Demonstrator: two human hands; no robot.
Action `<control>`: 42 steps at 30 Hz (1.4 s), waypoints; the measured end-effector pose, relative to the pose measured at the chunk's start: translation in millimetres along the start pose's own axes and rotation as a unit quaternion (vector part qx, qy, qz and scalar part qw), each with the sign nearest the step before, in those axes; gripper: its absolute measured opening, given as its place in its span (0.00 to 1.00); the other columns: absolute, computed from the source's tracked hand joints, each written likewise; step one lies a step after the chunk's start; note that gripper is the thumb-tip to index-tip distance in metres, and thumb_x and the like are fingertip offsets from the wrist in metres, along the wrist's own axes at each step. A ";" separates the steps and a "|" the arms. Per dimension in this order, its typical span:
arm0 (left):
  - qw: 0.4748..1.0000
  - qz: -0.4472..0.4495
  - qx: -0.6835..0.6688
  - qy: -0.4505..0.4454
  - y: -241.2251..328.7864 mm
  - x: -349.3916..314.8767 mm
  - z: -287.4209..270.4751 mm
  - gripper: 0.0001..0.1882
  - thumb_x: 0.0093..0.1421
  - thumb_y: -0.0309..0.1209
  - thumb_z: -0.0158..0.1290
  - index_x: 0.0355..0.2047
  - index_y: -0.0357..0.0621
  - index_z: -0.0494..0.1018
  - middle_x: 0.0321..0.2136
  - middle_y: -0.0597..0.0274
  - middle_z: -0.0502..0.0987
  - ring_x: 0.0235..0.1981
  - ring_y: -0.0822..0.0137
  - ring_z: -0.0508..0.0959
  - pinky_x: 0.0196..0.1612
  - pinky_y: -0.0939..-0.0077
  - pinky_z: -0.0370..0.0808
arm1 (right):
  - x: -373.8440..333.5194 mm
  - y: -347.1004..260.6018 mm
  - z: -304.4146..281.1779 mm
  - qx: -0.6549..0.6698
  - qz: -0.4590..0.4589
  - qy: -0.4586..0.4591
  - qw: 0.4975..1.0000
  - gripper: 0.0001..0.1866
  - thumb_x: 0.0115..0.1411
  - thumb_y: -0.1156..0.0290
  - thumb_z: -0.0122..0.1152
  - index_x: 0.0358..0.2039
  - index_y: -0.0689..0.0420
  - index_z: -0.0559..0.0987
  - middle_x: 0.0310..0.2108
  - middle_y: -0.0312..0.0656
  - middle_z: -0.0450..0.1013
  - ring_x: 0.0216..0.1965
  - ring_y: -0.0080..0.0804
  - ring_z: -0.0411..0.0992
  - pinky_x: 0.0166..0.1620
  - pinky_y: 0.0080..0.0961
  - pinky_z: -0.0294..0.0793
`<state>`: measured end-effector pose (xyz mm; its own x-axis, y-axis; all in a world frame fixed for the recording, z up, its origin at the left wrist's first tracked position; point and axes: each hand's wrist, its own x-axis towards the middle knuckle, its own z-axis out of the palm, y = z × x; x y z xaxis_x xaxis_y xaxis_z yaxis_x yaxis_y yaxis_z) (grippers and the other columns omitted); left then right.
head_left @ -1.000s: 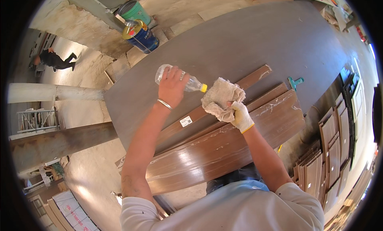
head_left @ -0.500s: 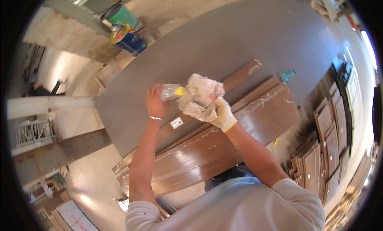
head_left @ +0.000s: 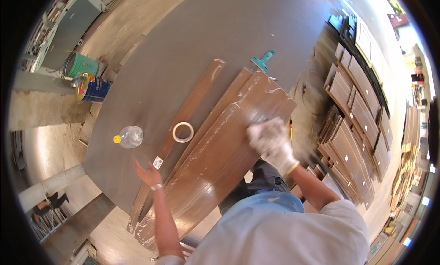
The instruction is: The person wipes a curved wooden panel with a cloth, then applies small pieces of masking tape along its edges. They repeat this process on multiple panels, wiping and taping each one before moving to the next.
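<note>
My left hand [head_left: 149, 174] is bare and open, its fingers apart over the left edge of a narrow brown board. Beyond it a clear plastic bottle [head_left: 132, 136] with a yellow cap lies on its side on the grey tabletop [head_left: 151, 81]. My right hand [head_left: 280, 156], in a white work glove, is closed on a pale rag [head_left: 263, 131], blurred by motion. The rag rests on the near right part of a wide brown panel [head_left: 220, 146], whose edges carry whitish residue. A roll of tape [head_left: 175, 132] lies on the narrow board [head_left: 190, 104].
A teal scraper [head_left: 262, 62] lies at the panel's far end. Stacked brown panels [head_left: 348, 150] lean on the right, with a cable on the floor before them. A green bucket [head_left: 82, 65] and a blue can [head_left: 97, 89] stand beyond the table at left.
The bottle has left my left hand and now lies on the table. My right hand has carried the rag rightward onto the panel. The tape roll, hidden before, now shows.
</note>
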<state>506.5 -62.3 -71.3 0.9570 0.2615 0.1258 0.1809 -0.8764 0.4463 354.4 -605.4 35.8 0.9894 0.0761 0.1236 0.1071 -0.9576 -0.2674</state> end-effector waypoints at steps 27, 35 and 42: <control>0.956 -0.104 0.150 -0.229 29.5 -255.9 -46.1 0.46 0.77 0.53 0.39 0.81 0.39 0.34 0.82 0.38 0.30 0.82 0.36 0.30 0.80 0.43 0.30 | 73.3 218.9 15.7 0.408 0.370 0.169 0.817 0.25 0.62 0.77 0.59 0.60 0.49 0.82 0.51 0.43 0.82 0.54 0.38 0.79 0.57 0.37 0.78; 0.968 -0.078 0.149 -0.185 35.2 -266.5 -37.6 0.46 0.77 0.53 0.39 0.81 0.38 0.35 0.81 0.36 0.34 0.82 0.36 0.33 0.80 0.40 0.32 | 172.6 98.9 56.7 0.041 0.159 0.092 0.982 0.19 0.58 0.62 0.69 0.49 0.55 0.82 0.65 0.47 0.73 0.71 0.57 0.62 0.77 0.54 0.50; 0.970 -0.103 0.136 -0.171 46.6 -267.0 -31.5 0.46 0.73 0.46 0.48 0.81 0.36 0.41 0.81 0.36 0.35 0.82 0.37 0.32 0.80 0.40 0.30 | 184.7 129.2 62.1 0.007 -0.071 0.005 0.997 0.21 0.73 0.65 0.50 0.63 0.53 0.78 0.70 0.50 0.68 0.74 0.56 0.59 0.75 0.46 0.59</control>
<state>252.3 -160.3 -56.1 0.9052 0.3339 -0.2630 0.3851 -0.9061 0.1750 557.0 -697.9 -35.3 0.9634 0.2071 0.1705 0.2467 -0.9335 -0.2601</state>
